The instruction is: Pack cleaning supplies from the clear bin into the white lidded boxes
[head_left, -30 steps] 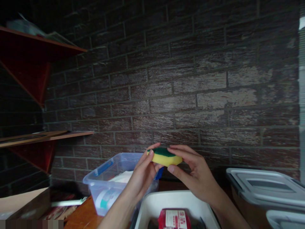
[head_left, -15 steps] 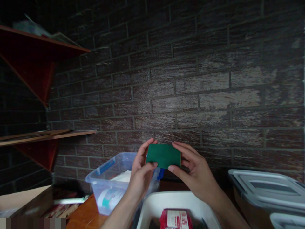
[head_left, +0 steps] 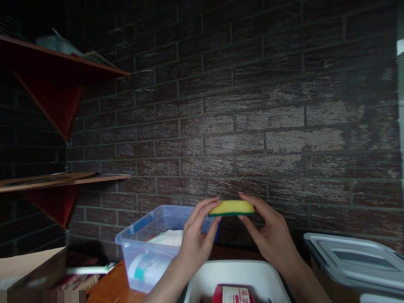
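Between my two hands is a sponge (head_left: pixel 235 207), yellow with a thin green scouring layer on its underside. My left hand (head_left: pixel 200 229) pinches its left end, thumb below and fingers on top. At the opposite end my right hand (head_left: pixel 268 227) grips it the same way. The sponge is held level above a white bin (head_left: pixel 235 269), apart from it. Inside that bin lies a red package (head_left: pixel 217 293) with a white printed label, partly cut off by the lower edge of the view.
A clear bluish plastic box (head_left: pixel 126 242) with white contents stands left on the wooden table (head_left: pixel 109 286). At right is a box with a grey lid (head_left: pixel 356 256). Wooden shelves (head_left: pixel 104 180) jut from the left, before a dark brick wall (head_left: pixel 221 126). A cardboard box (head_left: pixel 38 269) sits lower left.
The sponge has been tilted: its broad green face was toward me, and now its yellow edge shows. Both hands sit slightly farther right in view, still holding it. The view has shifted a little.
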